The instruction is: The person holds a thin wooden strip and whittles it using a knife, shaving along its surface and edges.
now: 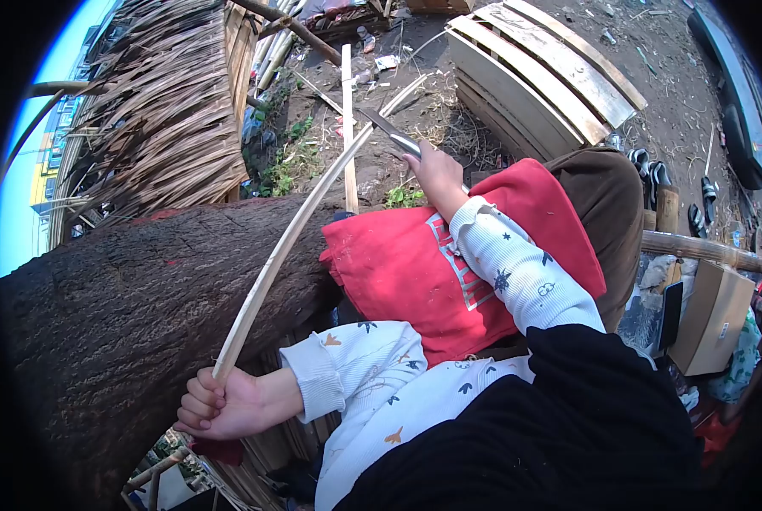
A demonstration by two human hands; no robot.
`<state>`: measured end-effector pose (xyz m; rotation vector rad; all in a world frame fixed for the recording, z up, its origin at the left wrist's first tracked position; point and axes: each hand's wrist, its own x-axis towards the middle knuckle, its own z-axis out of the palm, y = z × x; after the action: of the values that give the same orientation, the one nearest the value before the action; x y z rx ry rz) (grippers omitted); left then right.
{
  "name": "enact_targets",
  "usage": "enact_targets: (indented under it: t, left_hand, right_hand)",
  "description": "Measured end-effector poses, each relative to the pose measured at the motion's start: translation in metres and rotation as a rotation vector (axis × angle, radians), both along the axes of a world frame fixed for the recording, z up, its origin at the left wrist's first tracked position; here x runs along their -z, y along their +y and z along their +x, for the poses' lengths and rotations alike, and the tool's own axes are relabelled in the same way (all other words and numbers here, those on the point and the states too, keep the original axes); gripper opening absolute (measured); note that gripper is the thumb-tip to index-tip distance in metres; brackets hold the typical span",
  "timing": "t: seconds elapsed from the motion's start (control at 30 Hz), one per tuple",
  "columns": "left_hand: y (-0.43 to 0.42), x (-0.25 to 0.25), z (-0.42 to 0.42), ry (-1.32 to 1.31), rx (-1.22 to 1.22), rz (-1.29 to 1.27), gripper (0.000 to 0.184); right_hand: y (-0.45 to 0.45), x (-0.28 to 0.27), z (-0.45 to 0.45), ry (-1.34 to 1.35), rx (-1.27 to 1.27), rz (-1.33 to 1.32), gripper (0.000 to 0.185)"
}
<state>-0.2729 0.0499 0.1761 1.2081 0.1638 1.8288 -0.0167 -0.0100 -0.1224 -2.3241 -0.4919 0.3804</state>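
Observation:
My left hand (227,403) is closed in a fist round the lower end of a long pale strip, apparently bamboo (272,260). The strip curves up and away to the right, over the dark log. In my right hand (439,176) is the handle of a knife (389,129), its blade pointing up and to the left. The blade meets the strip near its far end; the exact contact is hard to make out. A red cloth (398,268) with pale lettering lies over my lap, under my right forearm.
A thick dark log (151,298) lies along my left side. Dried-leaf thatch panels (159,102) lean beyond it. Stacked wooden boards (538,77) stand ahead on the dirt ground. At right are a cardboard box (713,319), a bamboo pole (704,251) and sandals (702,209).

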Motion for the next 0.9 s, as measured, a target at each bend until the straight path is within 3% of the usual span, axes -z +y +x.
enact_targets:
  t: [0.03, 0.07, 0.2, 0.23, 0.27, 0.37, 0.53, 0.67, 0.77, 0.83, 0.9]
  left_hand:
    - [-0.001, 0.001, -0.002, 0.006, -0.009, -0.008, 0.043]
    - [0.001, 0.000, -0.008, -0.016, 0.168, 0.044, 0.042]
    - [0.000, 0.000, 0.003, 0.023, -0.034, 0.010, 0.042]
    - [0.000, 0.000, 0.001, 0.017, 0.009, 0.019, 0.042]
    - [-0.001, 0.000, -0.002, 0.008, 0.052, 0.026, 0.042]
    - [-0.007, -0.002, -0.025, 0.027, 0.304, 0.060, 0.043]
    - [0.000, 0.000, -0.013, 0.009, 0.426, 0.072, 0.044]
    - [0.005, 0.002, 0.006, 0.005, 0.161, 0.026, 0.043]
    - [-0.003, 0.002, -0.020, -0.093, 0.356, 0.086, 0.038]
    - [-0.002, 0.004, -0.036, -0.123, 0.448, 0.092, 0.033]
    - [0.003, 0.005, -0.043, -0.117, 0.496, 0.104, 0.031]
  right_hand:
    - [-0.003, -0.007, 0.001, -0.012, -0.030, 0.006, 0.039]
    - [-0.005, -0.015, 0.003, -0.028, -0.057, 0.012, 0.039]
    - [-0.005, -0.025, -0.003, -0.223, -0.267, 0.220, 0.039]
    - [-0.004, -0.024, -0.004, -0.297, -0.328, 0.299, 0.039]
    - [-0.004, -0.024, -0.006, -0.346, -0.314, 0.294, 0.039]
    - [0.000, -0.014, -0.002, -0.017, 0.043, 0.018, 0.039]
    - [-0.006, -0.019, 0.002, -0.027, -0.009, 0.095, 0.043]
    - [-0.001, -0.023, -0.004, -0.230, -0.287, 0.251, 0.042]
    - [0.001, -0.016, -0.002, 0.002, -0.006, 0.029, 0.042]
    - [-0.006, -0.002, 0.016, 0.361, 0.232, -0.030, 0.046]
    - [-0.009, 0.009, 0.016, 0.438, 0.080, -0.142, 0.048]
